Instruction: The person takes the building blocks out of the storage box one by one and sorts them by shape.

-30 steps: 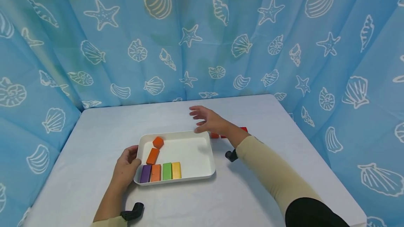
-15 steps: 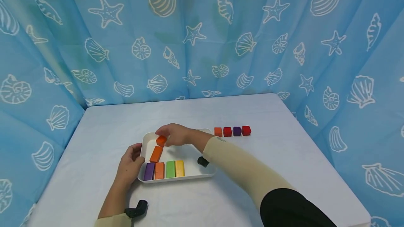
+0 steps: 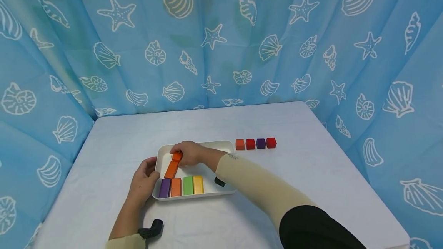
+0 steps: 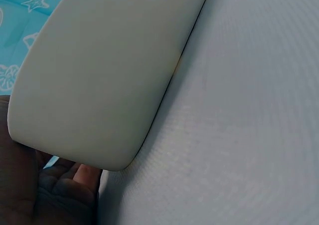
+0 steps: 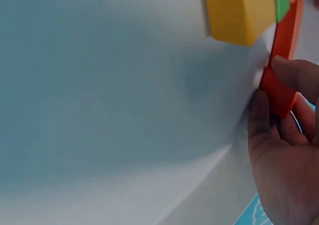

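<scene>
**At the far left of the white tray, your right hand pinches an orange block**

You hold it between thumb and fingers, its near side against a second orange block; whether it sits flat is hard to tell behind your fingers. Your left hand grips the tray's left edge, thumb at the rim. Along the near wall you have a purple block, a third orange block, a green block and a yellow block. By that count, six pieces are in and four remain outside: beside the tray's far right corner, an orange cube, a red cube, a purple cube and another red cube line up on the table. Your right sleeve crosses the tray, covering part of its floor. Behind the table hangs a blue curtain.
</scene>
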The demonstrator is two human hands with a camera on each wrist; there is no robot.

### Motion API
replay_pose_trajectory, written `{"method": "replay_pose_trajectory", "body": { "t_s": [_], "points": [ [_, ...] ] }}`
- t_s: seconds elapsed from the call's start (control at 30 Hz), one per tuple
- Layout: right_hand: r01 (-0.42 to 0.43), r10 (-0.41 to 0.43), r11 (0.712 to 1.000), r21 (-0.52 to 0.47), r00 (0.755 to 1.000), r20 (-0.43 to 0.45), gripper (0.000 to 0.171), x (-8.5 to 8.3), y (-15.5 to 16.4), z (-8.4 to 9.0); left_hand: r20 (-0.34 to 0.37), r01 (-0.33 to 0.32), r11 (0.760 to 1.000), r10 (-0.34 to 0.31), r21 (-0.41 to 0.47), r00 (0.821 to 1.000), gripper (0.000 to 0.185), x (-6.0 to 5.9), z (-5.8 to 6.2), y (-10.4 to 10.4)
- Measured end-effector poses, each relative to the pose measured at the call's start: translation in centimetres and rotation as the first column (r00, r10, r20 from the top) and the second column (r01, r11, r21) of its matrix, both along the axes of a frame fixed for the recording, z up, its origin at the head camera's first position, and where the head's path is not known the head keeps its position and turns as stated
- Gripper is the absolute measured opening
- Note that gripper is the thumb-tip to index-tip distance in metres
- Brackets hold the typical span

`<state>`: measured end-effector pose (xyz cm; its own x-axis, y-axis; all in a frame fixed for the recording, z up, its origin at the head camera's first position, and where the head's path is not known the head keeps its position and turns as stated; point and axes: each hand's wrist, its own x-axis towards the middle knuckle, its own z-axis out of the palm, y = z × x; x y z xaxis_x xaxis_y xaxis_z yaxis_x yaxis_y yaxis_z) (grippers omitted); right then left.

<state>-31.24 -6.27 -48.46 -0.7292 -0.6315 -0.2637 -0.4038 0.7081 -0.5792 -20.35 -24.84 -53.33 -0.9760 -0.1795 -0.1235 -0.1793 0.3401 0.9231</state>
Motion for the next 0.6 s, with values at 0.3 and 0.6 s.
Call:
{"method": "replay_pose_trajectory", "body": {
  "t_s": [0.3, 0.6],
  "points": [
    [0.030, -0.030, 1.000, 0.001, 0.999, -0.022, 0.044, 0.2, 0.4, -0.1, 0.000, -0.008, 1.000, 0.008, 0.007, 1.000, 0.061, 0.0, -0.1, -0.1],
    [-0.006, 0.006, 1.000, -0.027, 1.000, -0.025, 0.023, 0.0, 1.6, -0.3, -0.005, -0.008, 1.000, 0.008, -0.004, 1.000, 0.060, 0.2, -0.1, 0.1]
  ]
}}
